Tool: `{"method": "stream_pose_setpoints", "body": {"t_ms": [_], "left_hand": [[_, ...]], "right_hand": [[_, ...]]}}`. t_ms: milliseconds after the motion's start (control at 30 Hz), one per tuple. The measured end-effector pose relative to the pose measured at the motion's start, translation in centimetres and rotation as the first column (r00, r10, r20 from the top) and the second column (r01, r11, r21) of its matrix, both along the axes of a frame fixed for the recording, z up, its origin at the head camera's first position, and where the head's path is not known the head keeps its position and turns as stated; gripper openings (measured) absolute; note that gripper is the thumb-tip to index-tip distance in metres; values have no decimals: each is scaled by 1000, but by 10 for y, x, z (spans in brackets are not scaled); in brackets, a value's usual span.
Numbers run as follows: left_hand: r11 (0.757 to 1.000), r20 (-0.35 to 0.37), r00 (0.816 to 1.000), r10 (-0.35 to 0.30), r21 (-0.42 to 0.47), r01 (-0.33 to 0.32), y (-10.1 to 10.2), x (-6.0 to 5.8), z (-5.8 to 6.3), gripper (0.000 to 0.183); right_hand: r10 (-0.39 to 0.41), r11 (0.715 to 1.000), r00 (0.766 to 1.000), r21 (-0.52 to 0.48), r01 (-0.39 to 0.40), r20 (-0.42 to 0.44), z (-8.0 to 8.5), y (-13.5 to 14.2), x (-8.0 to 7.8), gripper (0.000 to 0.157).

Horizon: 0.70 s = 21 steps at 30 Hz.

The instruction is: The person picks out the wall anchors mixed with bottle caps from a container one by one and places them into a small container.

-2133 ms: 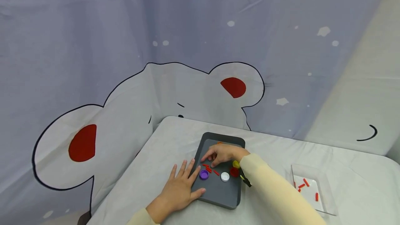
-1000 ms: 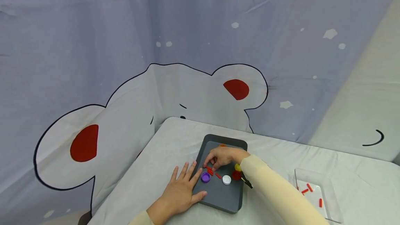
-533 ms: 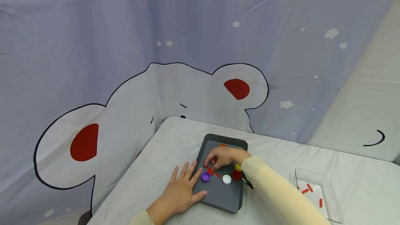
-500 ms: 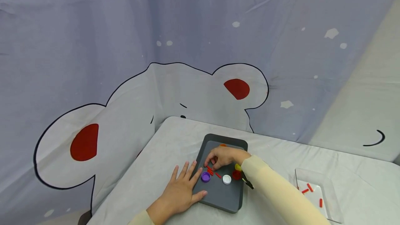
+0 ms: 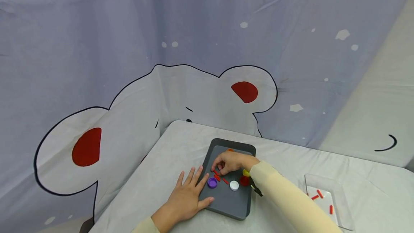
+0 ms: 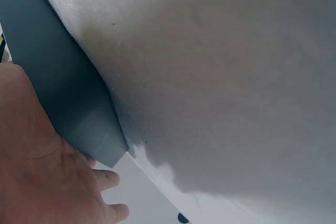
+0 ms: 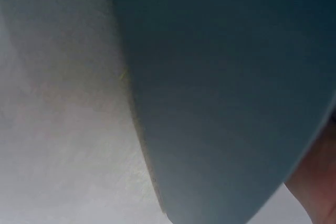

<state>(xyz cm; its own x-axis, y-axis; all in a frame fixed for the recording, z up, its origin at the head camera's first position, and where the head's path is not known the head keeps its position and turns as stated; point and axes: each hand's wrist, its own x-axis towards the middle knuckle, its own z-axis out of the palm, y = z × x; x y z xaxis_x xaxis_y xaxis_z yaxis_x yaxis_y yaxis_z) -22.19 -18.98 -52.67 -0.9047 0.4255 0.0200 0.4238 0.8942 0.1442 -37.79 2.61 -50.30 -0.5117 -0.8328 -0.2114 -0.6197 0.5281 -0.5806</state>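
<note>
My right hand [image 5: 230, 161] reaches over a dark grey tray [image 5: 228, 202]. Its thumb and index finger pinch a short red stick [image 5: 216, 172] low over the tray floor. Just below lie another red stick [image 5: 217, 178] and a third one [image 5: 225, 181]. The left hand [image 5: 185, 196] is spread flat, its fingertips and thumb at the tray's left rim. Near those fingers sits a purple bottle cap [image 5: 212, 182]; a white cap [image 5: 234, 185] lies to its right. In the right wrist view the tray's side [image 7: 220, 93] covers most of the right hand.
Red [image 5: 244, 181], yellow [image 5: 246, 173] and orange [image 5: 230, 150] pieces also lie in the tray. A clear plastic box [image 5: 344, 204] with several red sticks stands to the right on the white-covered table [image 5: 275, 204]. A printed curtain [image 5: 200, 21] hangs behind.
My right hand has moved slightly down the tray to the red sticks and now pinches one, which has shifted a little. The left hand stays at the rim.
</note>
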Motion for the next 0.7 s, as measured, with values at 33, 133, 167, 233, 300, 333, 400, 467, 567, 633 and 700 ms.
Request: {"method": "stream_pose_setpoints", "body": {"t_ms": [33,133,167,233,300,333,400,467,567,633,700], "left_hand": [[1000,-6,1000,-2,3,2,0,0,-1,79],[1000,-24,1000,-8,6,8,-2,-1,-5,79],[1000,-28,1000,-8,6,9,-2,-2,-6,79],[1000,-31,999,-10,6,10,-2,-2,-7,80],[1000,-31,999,-9,4,9,-3,-2,-8,80],[1000,-32,999,-10,4,10,-3,-2,-8,80],[1000,-33,999,-9,4,9,-2,-2,-8,79],[1000,-35,999,-10,6,11,-2,-2,-8,79],[1000,-37,999,-16,16,17,-2,-2,-7,79],[1000,-38,999,-18,20,19,-2,-2,-7,79],[1000,-35,999,-17,20,18,-2,-2,-6,79]], "right_hand": [[1,1000,1000,-1,-1,-2,0,0,0,26],[4,1000,1000,-8,-4,-2,-1,0,0,26],[5,1000,1000,-11,-5,0,-1,0,0,26],[9,1000,1000,-15,-9,-1,-1,0,0,26],[16,1000,1000,-18,-17,-8,-3,0,0,26],[22,1000,1000,-19,-22,-16,-3,0,0,26],[25,999,999,-21,-26,-29,-5,1,0,26],[23,1000,999,-20,-24,-41,-6,1,0,26],[13,999,999,-30,-14,-46,-7,3,-1,26],[10,999,999,-35,-12,-50,-7,3,0,26],[10,999,999,-44,-13,-50,-6,4,0,26]]}}
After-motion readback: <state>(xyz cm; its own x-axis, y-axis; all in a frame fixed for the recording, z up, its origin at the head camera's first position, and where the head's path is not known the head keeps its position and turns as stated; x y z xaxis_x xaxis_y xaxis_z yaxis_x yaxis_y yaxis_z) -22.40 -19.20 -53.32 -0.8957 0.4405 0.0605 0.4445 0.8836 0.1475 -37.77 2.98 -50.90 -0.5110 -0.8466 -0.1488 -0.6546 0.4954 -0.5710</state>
